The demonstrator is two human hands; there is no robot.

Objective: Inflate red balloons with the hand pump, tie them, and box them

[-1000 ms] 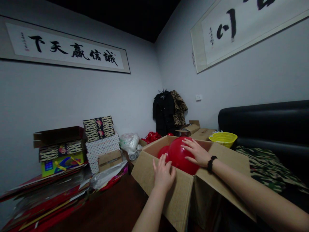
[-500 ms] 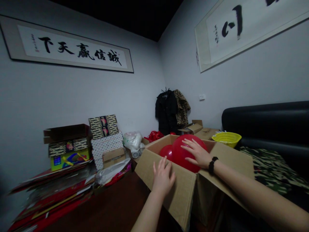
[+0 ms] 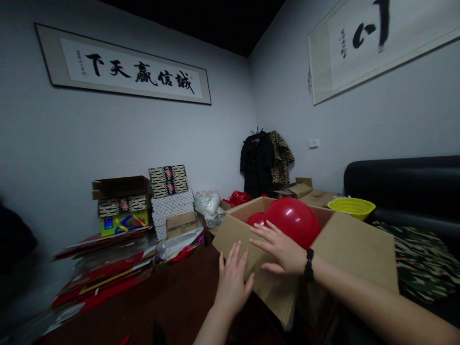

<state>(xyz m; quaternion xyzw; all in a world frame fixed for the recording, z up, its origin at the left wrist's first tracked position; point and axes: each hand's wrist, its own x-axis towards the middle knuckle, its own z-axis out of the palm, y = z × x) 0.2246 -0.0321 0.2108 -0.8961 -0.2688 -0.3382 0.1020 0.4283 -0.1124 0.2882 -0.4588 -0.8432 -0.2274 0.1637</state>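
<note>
Red balloons fill an open cardboard box [image 3: 359, 244]; a large one [image 3: 293, 221] bulges above the rim and a smaller one [image 3: 256, 219] shows to its left. My left hand [image 3: 232, 280] is in front of the box's left flap, fingers spread, holding nothing. With a dark band at the wrist, my right hand [image 3: 280, 249] is spread in front of the large balloon and over the near flap. Whether its fingertips touch the balloon or the flap I cannot tell.
Flattened cartons and bags [image 3: 118, 268] lie at the left, beside stacked patterned boxes [image 3: 172, 206]. A yellow basket [image 3: 352, 207] and camouflage cloth [image 3: 424, 258] are on the right, by a black sofa [image 3: 406, 184]. Coats [image 3: 257, 163] hang behind.
My right hand has come off the large balloon, moving lower and left towards my left hand. My left hand has moved slightly left and down. The view has shifted left.
</note>
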